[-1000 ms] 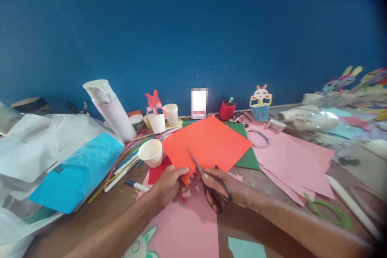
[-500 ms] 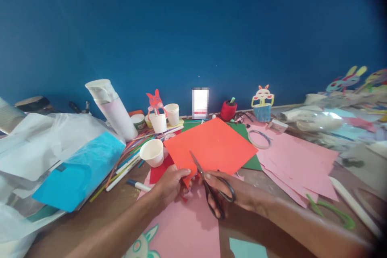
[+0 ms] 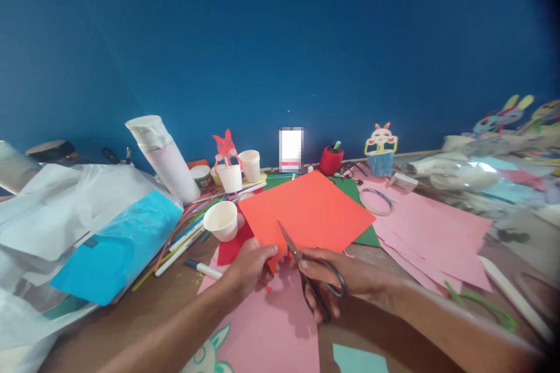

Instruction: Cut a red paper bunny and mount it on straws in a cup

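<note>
My left hand (image 3: 254, 265) pinches the near left corner of an orange-red sheet of paper (image 3: 310, 213), thumb on top. A faint curved line shows on the paper beside the thumb. In my right hand (image 3: 328, 274) is a pair of dark-handled scissors (image 3: 291, 245), fingers through the loops. Its blades lie at the paper's near edge, pointing away and slightly left. Below both hands lies a pink sheet (image 3: 280, 326), with a teal-outlined rabbit drawing (image 3: 209, 355) at its lower left.
A white paper cup (image 3: 221, 221) and a marker (image 3: 203, 268) are left of the hands. Behind stand a red paper figure in a cup (image 3: 227, 163) and a white-capped bottle (image 3: 164, 157). Pink sheets (image 3: 433, 233) and a green pipe cleaner (image 3: 485, 306) lie right; a blue packet (image 3: 118, 253) lies left.
My right hand and the scissors have shifted slightly right and down. The left hand keeps its hold on the orange-red paper, and the curved line beside its thumb shows more clearly.
</note>
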`<state>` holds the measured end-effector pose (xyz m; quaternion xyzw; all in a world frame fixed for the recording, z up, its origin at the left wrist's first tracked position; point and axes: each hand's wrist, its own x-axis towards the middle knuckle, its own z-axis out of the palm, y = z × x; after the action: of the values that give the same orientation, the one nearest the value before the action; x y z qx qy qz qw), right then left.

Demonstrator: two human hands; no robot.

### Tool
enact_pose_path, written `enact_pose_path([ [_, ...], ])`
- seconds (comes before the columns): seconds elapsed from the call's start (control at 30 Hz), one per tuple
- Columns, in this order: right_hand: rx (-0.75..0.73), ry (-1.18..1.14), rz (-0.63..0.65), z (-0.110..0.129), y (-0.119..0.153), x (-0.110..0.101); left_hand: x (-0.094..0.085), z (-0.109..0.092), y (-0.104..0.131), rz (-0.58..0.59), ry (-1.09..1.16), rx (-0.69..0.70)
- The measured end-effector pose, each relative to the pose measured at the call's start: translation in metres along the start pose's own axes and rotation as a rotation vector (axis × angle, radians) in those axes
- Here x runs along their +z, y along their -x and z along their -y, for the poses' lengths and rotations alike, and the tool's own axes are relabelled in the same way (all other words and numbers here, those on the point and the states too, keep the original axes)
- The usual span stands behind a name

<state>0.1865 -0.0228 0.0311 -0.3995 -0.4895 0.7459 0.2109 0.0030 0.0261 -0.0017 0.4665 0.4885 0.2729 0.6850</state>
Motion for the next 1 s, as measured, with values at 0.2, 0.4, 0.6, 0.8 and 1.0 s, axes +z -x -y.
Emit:
enact_pose_path([
  [0.2,0.034,-0.186,0.021,-0.003,-0.001,0.002,0.000,0.000,0.001,-0.004,0.028,0.013],
  [0.4,0.007,-0.118,0.002,-0.004,-0.002,0.003,0.000,0.002,-0.001,0.005,0.165,0.011],
  [0.6,-0.002,0.117,0.002,0.003,0.005,0.001,0.002,0.004,-0.004,-0.010,0.178,-0.003],
  [0.8,0.006,0.184,0.005,0.014,0.008,-0.001,-0.002,0.003,-0.003,0.012,0.137,-0.052],
  [1.0,-0.040,0.122,-0.009,0.008,0.003,-0.004,-0.005,-0.001,-0.001,0.052,0.239,-0.084],
])
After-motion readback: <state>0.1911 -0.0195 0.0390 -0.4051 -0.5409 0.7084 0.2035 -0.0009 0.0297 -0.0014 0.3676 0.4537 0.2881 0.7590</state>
